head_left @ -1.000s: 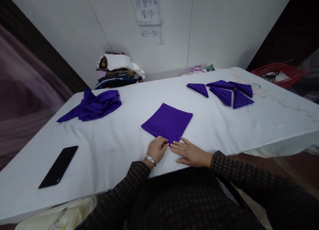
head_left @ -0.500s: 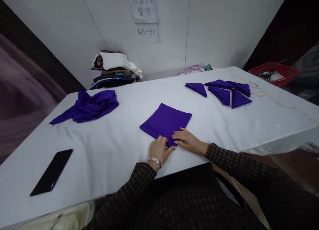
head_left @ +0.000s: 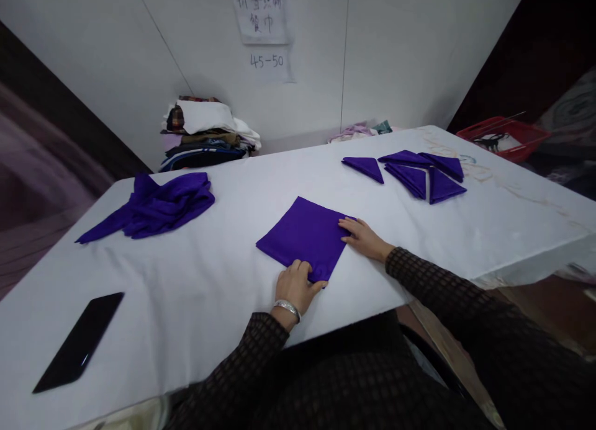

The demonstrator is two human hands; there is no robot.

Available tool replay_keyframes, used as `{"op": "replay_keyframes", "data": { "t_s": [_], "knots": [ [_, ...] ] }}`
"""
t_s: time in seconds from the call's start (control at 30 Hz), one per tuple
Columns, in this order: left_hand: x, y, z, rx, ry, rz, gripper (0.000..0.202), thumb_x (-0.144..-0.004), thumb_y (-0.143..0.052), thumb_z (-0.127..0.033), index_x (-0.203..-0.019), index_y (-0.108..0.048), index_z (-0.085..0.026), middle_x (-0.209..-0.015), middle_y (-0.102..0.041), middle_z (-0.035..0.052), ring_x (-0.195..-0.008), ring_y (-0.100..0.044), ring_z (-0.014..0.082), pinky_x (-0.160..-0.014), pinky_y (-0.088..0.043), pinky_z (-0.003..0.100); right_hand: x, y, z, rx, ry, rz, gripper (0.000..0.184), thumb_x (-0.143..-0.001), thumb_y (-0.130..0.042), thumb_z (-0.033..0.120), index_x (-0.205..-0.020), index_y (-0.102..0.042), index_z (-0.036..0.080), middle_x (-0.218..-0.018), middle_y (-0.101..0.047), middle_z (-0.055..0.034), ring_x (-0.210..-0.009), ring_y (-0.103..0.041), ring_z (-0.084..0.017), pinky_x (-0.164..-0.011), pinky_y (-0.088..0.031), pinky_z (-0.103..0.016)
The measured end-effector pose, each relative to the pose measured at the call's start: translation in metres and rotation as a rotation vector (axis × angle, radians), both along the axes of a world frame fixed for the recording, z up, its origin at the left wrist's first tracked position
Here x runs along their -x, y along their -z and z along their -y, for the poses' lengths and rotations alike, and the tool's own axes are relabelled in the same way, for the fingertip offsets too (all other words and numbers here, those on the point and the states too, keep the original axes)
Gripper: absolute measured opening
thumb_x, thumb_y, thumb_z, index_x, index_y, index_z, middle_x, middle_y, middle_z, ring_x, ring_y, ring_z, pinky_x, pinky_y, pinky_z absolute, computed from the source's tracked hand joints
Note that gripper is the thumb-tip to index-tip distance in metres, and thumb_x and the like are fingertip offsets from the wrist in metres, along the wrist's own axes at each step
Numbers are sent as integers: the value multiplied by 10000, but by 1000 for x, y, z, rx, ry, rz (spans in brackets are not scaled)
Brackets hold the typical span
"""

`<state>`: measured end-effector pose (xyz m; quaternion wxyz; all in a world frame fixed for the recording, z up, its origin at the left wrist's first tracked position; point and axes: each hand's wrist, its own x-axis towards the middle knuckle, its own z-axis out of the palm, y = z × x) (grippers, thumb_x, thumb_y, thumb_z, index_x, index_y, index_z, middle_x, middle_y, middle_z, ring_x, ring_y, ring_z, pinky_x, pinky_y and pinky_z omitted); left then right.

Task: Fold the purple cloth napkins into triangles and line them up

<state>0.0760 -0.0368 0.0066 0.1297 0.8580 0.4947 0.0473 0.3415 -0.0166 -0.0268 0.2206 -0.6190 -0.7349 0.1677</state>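
Observation:
A purple cloth napkin (head_left: 300,234) lies folded into a square in front of me, one corner pointing toward my body. At its near corner, my left hand (head_left: 297,288), with a silver bracelet at the wrist, has its fingers curled on the cloth and the thumb by the tip. My right hand (head_left: 364,237) rests with outstretched fingers on the right corner. Beyond it, several purple napkins (head_left: 406,179) are folded into triangles, with one triangle (head_left: 365,167) a little apart from them. A crumpled heap of purple cloth (head_left: 170,203) is at the left.
A white cloth covers the table (head_left: 223,318). A black phone (head_left: 81,340) lies at the near left. Stacked clothes (head_left: 209,135) stand against the wall, below a handwritten paper sign (head_left: 261,14). Past the right far edge is a red basket (head_left: 524,141).
My right hand has slid from the near corner up to the napkin's right corner. My left hand has stayed at the near corner. The view has shifted slightly.

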Motion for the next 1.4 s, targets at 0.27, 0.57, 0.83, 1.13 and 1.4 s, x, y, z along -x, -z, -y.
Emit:
{"op": "replay_keyframes", "data": {
  "t_s": [0.27,0.57,0.83,1.13,1.4],
  "knots": [
    [0,1,0,0,0,0,363,-739,-666,-525,-914,-584,-217,-915,-579,23,-883,-581,212,-751,-403,336,-39,2,-26,39,170,-28,454,-887,-488,257,-1336,-467,191,-1403,-472,-109,-1361,-313,-251,-1107,-136,-545],
    [1,2,1,-16,-3,19,372,-741,-657,-534,-916,-587,-214,-922,-585,28,-875,-581,218,-751,-411,346,-47,-10,-29,-33,290,-19,433,-902,-474,234,-1284,-488,31,-1366,-480,-214,-1327,-361,-270,-1085,-214,-492],
    [0,3,2,-29,-11,23,362,-729,-674,-510,-916,-584,-214,-923,-599,33,-892,-592,224,-750,-423,342,67,-22,8,-103,-174,-14,467,-907,-491,336,-1351,-469,194,-1443,-425,-75,-1374,-285,-200,-1135,-190,-428],
    [11,4,3,31,51,184,127,-789,-597,-317,-883,-600,-231,-933,-608,26,-910,-580,202,-771,-451,332,107,-14,35,15,-364,43,528,-963,-344,430,-1409,-401,153,-1473,-364,-113,-1391,-243,-231,-1135,-175,-484],
    [34,3,-32,63,-80,231,132,-859,-511,-255,-851,-642,-237,-881,-600,-12,-771,-582,118,-704,-456,243,105,-12,39,-40,-445,186,609,-936,-350,550,-1432,-364,197,-1503,-300,-119,-1406,-185,-263,-1121,-159,-521]
  ]
}}
